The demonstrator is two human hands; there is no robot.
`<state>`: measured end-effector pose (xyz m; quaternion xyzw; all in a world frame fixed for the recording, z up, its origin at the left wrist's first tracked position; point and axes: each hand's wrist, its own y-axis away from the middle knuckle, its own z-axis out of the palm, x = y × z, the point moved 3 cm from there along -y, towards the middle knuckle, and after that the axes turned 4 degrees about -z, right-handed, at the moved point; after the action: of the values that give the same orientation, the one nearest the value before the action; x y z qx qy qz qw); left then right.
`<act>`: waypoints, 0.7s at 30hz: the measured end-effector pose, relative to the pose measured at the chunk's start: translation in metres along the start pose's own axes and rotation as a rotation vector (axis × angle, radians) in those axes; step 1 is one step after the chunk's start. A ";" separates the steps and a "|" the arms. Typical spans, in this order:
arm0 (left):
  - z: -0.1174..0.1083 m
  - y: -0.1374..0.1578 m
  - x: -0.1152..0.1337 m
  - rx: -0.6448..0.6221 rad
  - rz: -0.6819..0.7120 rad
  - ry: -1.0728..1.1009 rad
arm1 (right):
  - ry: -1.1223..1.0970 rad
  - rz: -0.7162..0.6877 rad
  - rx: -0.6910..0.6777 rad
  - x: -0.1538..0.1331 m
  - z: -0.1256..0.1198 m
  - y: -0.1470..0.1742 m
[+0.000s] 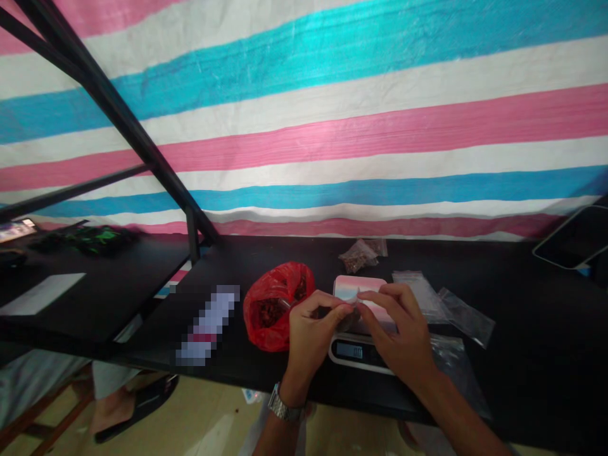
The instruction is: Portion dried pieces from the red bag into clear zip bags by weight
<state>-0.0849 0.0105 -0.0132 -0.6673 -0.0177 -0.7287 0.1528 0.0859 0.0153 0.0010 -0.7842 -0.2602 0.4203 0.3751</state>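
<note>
Above the kitchen scale (368, 283), my left hand (310, 322) and my right hand (403, 326) pinch the top edge of a small clear plastic bag (348, 322). Its lower part shows dimly behind my left fingers, so I cannot tell what is in it. The scale's display reads 0.0. To the left of my left hand stands an open red plastic bag (256, 329) with brown dried bits inside. Behind the scale lie small clear bags of brown bits (360, 255). Flat clear bags (420, 292) are right of the scale, one partly under my right forearm.
A phone-like device (574, 237) leans at the table's right end. A pixelated flat item (209, 326) lies at left. A black metal frame (137, 142) rises before the striped sheet. On the neighbouring table is white paper (42, 293); a person's sandalled foot (118, 408) shows below.
</note>
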 end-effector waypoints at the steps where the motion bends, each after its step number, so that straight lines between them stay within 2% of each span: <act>1: 0.001 0.000 0.000 -0.004 0.000 0.015 | 0.012 -0.035 -0.030 -0.001 0.000 0.000; 8: 0.007 -0.001 0.002 0.001 0.065 0.020 | 0.048 -0.140 -0.115 0.001 -0.001 0.002; 13: 0.008 0.003 0.007 -0.003 0.180 -0.017 | 0.051 -0.133 -0.187 -0.005 -0.009 -0.005; 18: 0.007 0.024 0.013 -0.111 -0.001 0.173 | 0.029 -0.182 -0.329 -0.021 -0.019 -0.019; 21: -0.005 0.036 0.017 -0.077 -0.065 0.316 | 0.016 -0.208 -0.428 -0.032 -0.011 -0.027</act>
<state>-0.0816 -0.0284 -0.0037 -0.5490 0.0131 -0.8292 0.1043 0.0765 0.0031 0.0416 -0.8181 -0.4197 0.3084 0.2437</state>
